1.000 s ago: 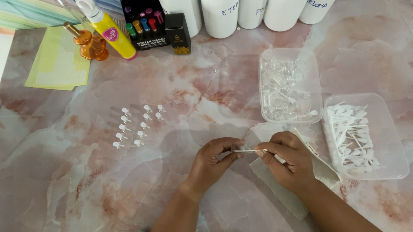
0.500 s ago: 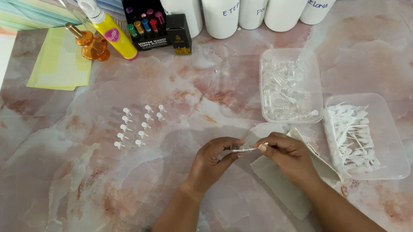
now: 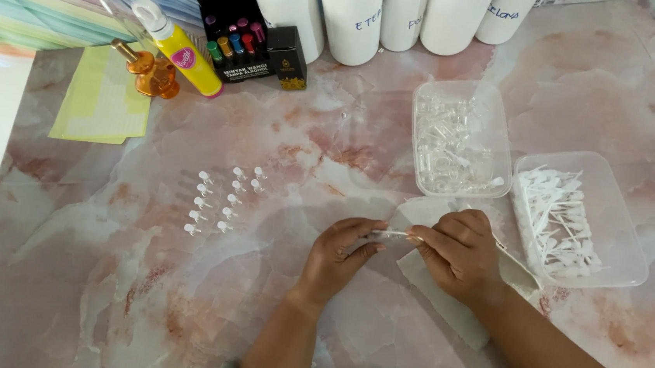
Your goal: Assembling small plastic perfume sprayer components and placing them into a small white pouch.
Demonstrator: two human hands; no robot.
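Note:
My left hand (image 3: 341, 254) and my right hand (image 3: 458, 253) meet over the pink marble table (image 3: 178, 305), both pinching one small clear vial with a white sprayer (image 3: 390, 233) held level between their fingertips. A clear plastic sheet (image 3: 443, 302) lies under my right hand. To the left, several finished small vials with white caps (image 3: 221, 199) lie in rows on the table. Past my right hand stand two clear tubs: one with empty clear vials (image 3: 455, 139), one with white sprayer tubes (image 3: 566, 218).
White bottles (image 3: 388, 13) line the far edge. A black display box of coloured vials (image 3: 234, 33), a small black box (image 3: 287, 58), a yellow bottle (image 3: 178, 48), an amber glass bottle (image 3: 145, 72) and yellow paper (image 3: 100, 104) sit at the far left.
My hands stay together on the small vial; my right hand has shifted slightly toward the left along it. Nothing else has moved.

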